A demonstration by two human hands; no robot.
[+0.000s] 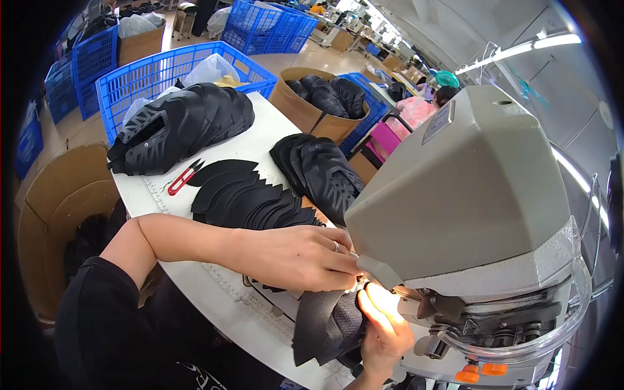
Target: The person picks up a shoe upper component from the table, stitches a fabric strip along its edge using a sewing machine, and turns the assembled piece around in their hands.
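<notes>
Right fingers [389, 317] grasp one black mesh piece [328, 325] at its edge, the piece lying just to their left; left fingers [335, 261] curl at its upper edge, whether pinching it I cannot tell. One white tabletop [268, 127] lies beside one large grey machine [468, 188]. It carries two stacks of black uppers [195, 123], one fanned row of flat black pieces [244, 201], too overlapped to count, and one pair of red-handled snips [184, 179]. One ring [337, 246] circles a left finger.

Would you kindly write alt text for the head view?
A person's left hand and right hand hold a dark textured piece at a grey sewing machine; stacked black pieces and red snips lie on the white table.
</notes>
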